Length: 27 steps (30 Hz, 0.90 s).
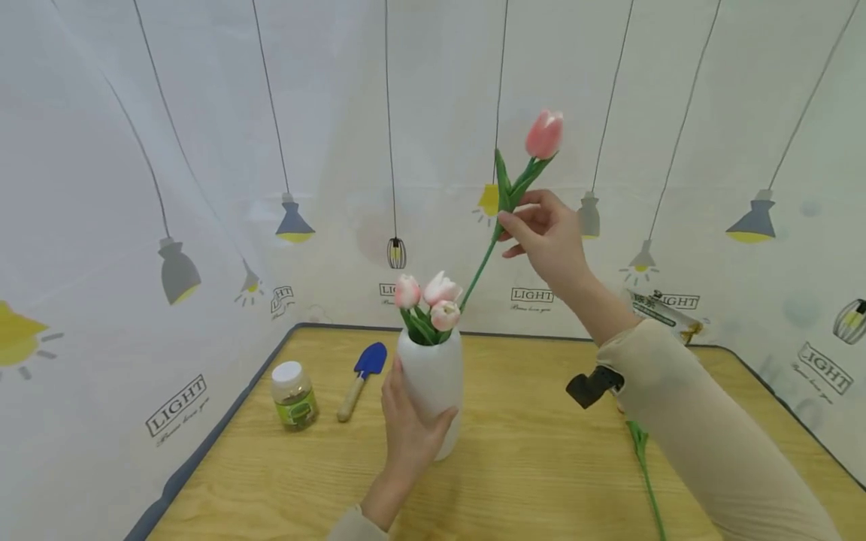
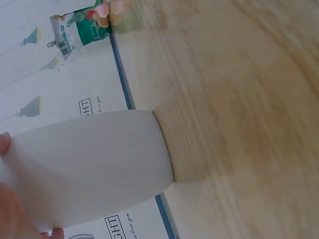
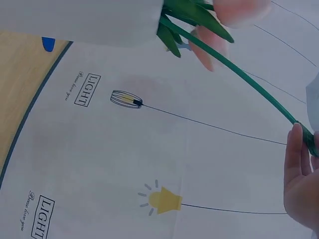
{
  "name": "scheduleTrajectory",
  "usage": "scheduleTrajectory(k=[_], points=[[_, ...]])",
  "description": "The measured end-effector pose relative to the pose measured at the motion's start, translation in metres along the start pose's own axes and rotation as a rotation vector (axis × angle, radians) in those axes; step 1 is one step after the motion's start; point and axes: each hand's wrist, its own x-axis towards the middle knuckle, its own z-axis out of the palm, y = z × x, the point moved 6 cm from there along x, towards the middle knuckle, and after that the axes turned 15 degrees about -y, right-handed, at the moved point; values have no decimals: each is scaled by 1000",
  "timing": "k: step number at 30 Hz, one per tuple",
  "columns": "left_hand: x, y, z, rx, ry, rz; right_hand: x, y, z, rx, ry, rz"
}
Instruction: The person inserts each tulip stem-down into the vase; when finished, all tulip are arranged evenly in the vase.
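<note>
A white vase (image 1: 433, 383) stands upright on the wooden table, and my left hand (image 1: 413, 424) grips its side with the thumb across the front. Several pink and white tulips (image 1: 441, 289) rise from its mouth. My right hand (image 1: 551, 233) pinches a pink tulip (image 1: 544, 135) by the stem just below its leaves, above and to the right of the vase. In the right wrist view, the lower part of this green stem (image 3: 239, 72) slants down to the vase's mouth; its end is hidden there.
Left of the vase are a blue trowel (image 1: 370, 361) with a wooden handle and a white-lidded jar (image 1: 294, 398). Another green stem (image 1: 643, 458) lies at the right, partly behind the right sleeve. A green and white bag (image 2: 92, 27) stands at the table's back right.
</note>
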Motion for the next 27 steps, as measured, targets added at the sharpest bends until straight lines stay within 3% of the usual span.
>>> scheduleTrajectory(k=[7,15,22,27], points=[[0,-1,2,-18,-16,-29,-17,37,34,-108,-152,95],[0,-1,2,-12,-12,-28,-38,73,69,-141,-249,289],[-1,2,2,-4,-13,-30,-49,78,77,-359,-259,241],[0,3,1,-7,-18,-35,-54,84,80,-321,-265,255]])
